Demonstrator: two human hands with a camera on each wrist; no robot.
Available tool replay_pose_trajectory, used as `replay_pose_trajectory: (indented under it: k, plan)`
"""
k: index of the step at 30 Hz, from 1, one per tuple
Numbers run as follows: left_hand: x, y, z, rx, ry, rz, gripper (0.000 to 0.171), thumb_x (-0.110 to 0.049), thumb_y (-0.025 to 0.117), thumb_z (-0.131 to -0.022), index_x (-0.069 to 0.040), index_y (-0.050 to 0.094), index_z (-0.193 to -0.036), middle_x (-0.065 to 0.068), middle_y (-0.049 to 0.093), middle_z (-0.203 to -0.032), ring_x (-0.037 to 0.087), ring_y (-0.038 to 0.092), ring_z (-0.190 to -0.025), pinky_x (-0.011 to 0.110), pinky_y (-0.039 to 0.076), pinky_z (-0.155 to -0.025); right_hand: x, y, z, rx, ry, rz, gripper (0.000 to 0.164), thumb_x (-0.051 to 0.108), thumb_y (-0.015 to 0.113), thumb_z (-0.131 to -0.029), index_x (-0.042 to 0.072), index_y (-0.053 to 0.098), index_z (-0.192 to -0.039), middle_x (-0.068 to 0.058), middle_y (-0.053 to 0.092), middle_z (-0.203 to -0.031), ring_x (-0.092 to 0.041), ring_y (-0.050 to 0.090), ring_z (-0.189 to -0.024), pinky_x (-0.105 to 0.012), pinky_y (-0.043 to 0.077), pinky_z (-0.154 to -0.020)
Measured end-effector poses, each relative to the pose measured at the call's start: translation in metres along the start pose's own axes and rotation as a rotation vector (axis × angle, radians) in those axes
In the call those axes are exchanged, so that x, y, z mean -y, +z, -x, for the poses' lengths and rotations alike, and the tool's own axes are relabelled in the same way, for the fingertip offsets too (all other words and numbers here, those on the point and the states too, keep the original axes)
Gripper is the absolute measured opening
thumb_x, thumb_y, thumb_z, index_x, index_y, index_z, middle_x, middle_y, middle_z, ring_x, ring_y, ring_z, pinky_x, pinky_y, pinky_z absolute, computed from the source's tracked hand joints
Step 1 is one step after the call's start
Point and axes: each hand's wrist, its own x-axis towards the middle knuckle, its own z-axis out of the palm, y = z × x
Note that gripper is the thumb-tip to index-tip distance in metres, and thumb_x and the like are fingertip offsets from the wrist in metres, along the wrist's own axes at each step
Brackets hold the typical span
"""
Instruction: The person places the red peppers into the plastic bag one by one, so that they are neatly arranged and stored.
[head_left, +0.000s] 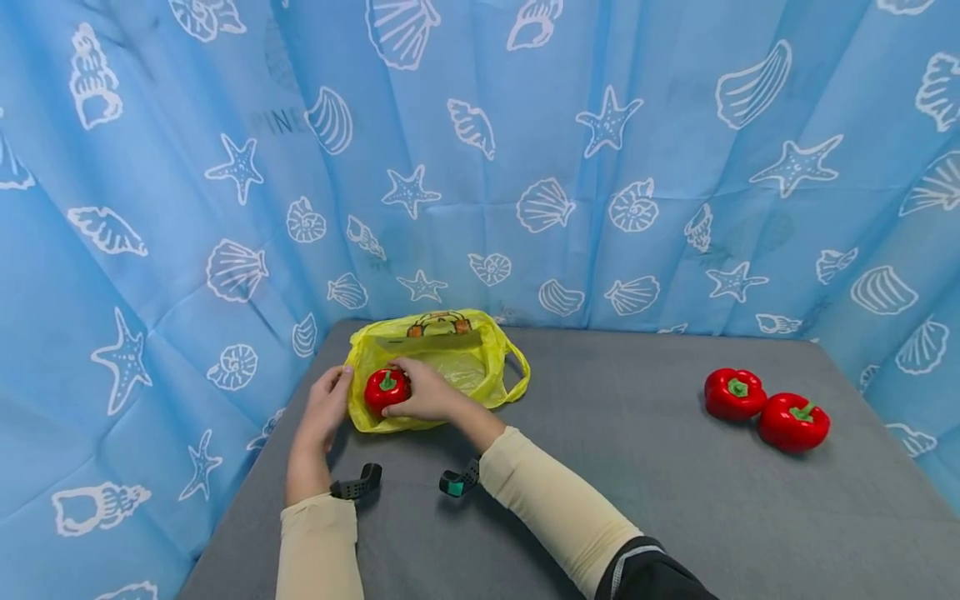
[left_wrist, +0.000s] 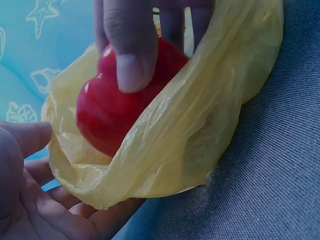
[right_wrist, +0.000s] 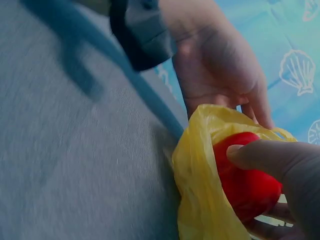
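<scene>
A yellow plastic bag point(head_left: 491, 367) stands with its mouth spread wide at the left of the table. My right hand point(head_left: 429, 392) grips a red bell pepper point(head_left: 384, 390) inside the bag's mouth, thumb on the near side and fingers round the far side. The pepper's green stem points up. At the bag's left rim, my left hand point(head_left: 327, 408) holds the edge, its thumb on the rim and its fingers behind and under the plastic point(left_wrist: 165, 165). Both thumbs show in the right wrist view, where the bag's near wall partly covers the pepper point(right_wrist: 247, 185).
Two more red bell peppers, one farther back point(head_left: 731, 395) and one nearer point(head_left: 793, 423), sit side by side at the table's right. A blue curtain point(head_left: 480, 167) with white shells and starfish hangs along the back of the grey table point(head_left: 615, 467). The bag's handle loop point(head_left: 520, 385) sticks out rightward.
</scene>
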Motion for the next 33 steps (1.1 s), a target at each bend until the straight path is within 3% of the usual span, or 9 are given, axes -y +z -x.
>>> replay_pose_trajectory:
  k: [13, 26, 33]
  plan:
    - [0.006, -0.001, 0.000, 0.003, -0.011, -0.005, 0.065, -0.058, 0.037, -0.112, -0.009, 0.045, -0.154, 0.016, 0.050, -0.140, 0.023, 0.054, -0.107, 0.029, 0.050, -0.085, 0.003, -0.035, 0.040, -0.022, -0.071, -0.052, 0.067, 0.028, 0.078, -0.098, 0.014, 0.049, -0.157, -0.011, 0.050, -0.158, -0.034, 0.049, -0.147, -0.051, 0.045, -0.118]
    - [0.006, 0.000, -0.002, -0.002, -0.040, -0.007, 0.066, -0.059, 0.037, -0.112, -0.010, 0.044, -0.156, 0.016, 0.048, -0.147, 0.028, 0.052, -0.120, 0.031, 0.049, -0.091, -0.021, -0.087, 0.116, -0.241, -0.182, 0.095, 0.060, 0.023, 0.082, -0.095, 0.011, 0.057, -0.149, -0.009, 0.059, -0.149, -0.029, 0.059, -0.136, -0.053, 0.054, -0.107]
    - [0.002, 0.000, -0.003, 0.003, -0.042, 0.000, 0.066, -0.059, 0.037, -0.112, -0.011, 0.044, -0.157, 0.016, 0.046, -0.151, 0.030, 0.051, -0.125, 0.036, 0.050, -0.098, -0.035, -0.112, 0.158, -0.349, -0.148, 0.200, 0.061, 0.022, 0.085, -0.092, 0.012, 0.060, -0.147, -0.010, 0.059, -0.150, -0.029, 0.059, -0.135, -0.054, 0.054, -0.105]
